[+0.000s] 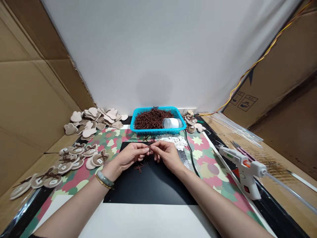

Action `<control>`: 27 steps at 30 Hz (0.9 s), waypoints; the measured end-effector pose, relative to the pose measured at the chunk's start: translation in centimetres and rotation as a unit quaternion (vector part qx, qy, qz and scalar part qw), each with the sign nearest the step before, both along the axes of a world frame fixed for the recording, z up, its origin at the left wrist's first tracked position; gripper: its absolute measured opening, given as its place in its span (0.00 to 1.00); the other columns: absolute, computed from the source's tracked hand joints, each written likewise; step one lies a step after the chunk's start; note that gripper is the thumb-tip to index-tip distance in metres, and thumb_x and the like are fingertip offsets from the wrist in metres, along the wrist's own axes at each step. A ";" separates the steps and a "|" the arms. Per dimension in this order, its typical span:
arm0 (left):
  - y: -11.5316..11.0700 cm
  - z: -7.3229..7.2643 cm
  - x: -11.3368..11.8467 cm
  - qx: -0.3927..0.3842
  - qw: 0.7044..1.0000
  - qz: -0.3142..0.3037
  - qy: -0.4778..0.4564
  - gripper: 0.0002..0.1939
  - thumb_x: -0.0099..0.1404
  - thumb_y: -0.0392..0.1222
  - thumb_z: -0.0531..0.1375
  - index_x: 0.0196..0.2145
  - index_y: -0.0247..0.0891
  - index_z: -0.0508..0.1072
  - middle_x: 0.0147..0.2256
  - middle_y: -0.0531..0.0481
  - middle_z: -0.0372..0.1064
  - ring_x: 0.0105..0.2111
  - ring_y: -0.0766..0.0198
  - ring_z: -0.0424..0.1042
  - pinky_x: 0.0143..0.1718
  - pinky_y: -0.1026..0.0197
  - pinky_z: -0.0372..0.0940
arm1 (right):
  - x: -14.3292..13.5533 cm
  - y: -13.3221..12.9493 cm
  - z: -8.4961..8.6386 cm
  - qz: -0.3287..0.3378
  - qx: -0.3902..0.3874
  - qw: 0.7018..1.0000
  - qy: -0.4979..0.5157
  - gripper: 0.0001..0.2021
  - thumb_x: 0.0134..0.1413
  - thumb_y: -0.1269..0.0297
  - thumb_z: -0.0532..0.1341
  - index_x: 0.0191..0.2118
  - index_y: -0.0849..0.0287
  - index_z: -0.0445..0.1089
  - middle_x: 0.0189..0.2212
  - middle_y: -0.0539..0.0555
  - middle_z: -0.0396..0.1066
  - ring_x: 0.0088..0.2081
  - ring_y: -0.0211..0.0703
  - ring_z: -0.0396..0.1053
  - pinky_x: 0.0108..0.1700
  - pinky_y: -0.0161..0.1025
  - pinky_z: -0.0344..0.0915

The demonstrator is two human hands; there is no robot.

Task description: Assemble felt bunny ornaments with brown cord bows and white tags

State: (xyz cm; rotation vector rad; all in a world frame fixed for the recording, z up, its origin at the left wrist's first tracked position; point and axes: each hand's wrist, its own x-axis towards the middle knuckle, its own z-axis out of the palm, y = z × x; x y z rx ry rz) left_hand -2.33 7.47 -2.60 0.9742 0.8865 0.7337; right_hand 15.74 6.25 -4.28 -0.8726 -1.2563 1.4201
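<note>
Between their fingertips, my left hand (135, 152) and my right hand (166, 152) pinch a small brown cord bow (149, 147) above a black mat (153, 188). Both hands are closed on it, and the fingers partly hide it. Another brown bow (140, 168) lies on the mat just below my left hand. Behind the hands stands a blue basket (158, 132) heaped with brown bows (152, 118), with a clear jar (170, 123) lying on them. In front of the basket is a pile of small white labels (174, 141).
Felt animal-head pieces (92, 120) are heaped at the back left. Felt pieces with bows and labels (70, 158) lie nearer on the left. A glue gun (245, 168) stands on the right, beside tweezers (241, 149) and clear glue sticks (237, 129). Cardboard walls flank both sides.
</note>
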 end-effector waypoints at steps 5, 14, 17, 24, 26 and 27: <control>0.0 -0.4 -0.2 0.008 1.000 0.012 -0.011 0.13 0.53 0.43 0.72 0.33 0.31 0.80 0.33 0.43 0.76 0.23 0.75 0.61 0.23 0.71 0.53 | 0.1 0.2 -0.1 0.000 -0.058 0.998 0.034 0.14 0.44 0.54 0.72 0.29 0.62 0.76 0.22 0.52 0.75 0.18 0.33 0.67 0.18 0.29 0.63; -0.3 -0.5 0.1 0.020 0.998 0.038 0.042 0.13 0.52 0.45 0.72 0.30 0.32 0.79 0.29 0.47 0.76 0.23 0.75 0.64 0.23 0.72 0.57 | 0.0 0.3 -0.7 0.020 -0.041 0.999 0.019 0.16 0.45 0.53 0.71 0.28 0.62 0.74 0.23 0.52 0.76 0.19 0.35 0.71 0.19 0.28 0.64; -0.1 -0.7 0.0 -0.004 0.999 0.048 0.015 0.13 0.52 0.43 0.73 0.29 0.32 0.78 0.28 0.47 0.75 0.23 0.74 0.66 0.24 0.72 0.59 | -0.2 0.3 -0.9 0.029 -0.049 0.998 0.031 0.16 0.45 0.52 0.71 0.29 0.62 0.73 0.24 0.53 0.77 0.20 0.36 0.72 0.20 0.29 0.65; 0.1 -0.7 -0.2 -0.008 0.999 0.028 0.013 0.14 0.51 0.45 0.72 0.28 0.32 0.76 0.28 0.48 0.75 0.23 0.74 0.66 0.25 0.71 0.59 | -0.4 0.1 -1.0 0.057 -0.092 0.992 0.064 0.16 0.45 0.53 0.71 0.30 0.62 0.72 0.27 0.54 0.78 0.22 0.37 0.73 0.22 0.31 0.67; 0.2 -0.4 -0.5 0.021 0.997 0.036 0.068 0.16 0.51 0.48 0.72 0.28 0.33 0.76 0.26 0.49 0.74 0.21 0.74 0.62 0.22 0.70 0.56 | -0.2 0.3 -1.0 0.051 -0.088 0.994 0.042 0.16 0.46 0.53 0.70 0.30 0.61 0.71 0.27 0.55 0.78 0.21 0.38 0.73 0.19 0.30 0.64; 0.3 -0.2 -0.7 0.042 0.993 0.038 0.106 0.16 0.51 0.49 0.71 0.29 0.33 0.76 0.25 0.50 0.73 0.19 0.74 0.60 0.21 0.69 0.54 | 0.0 0.4 -1.0 0.039 -0.079 0.996 0.021 0.16 0.48 0.52 0.68 0.31 0.61 0.71 0.27 0.55 0.78 0.20 0.37 0.72 0.18 0.30 0.62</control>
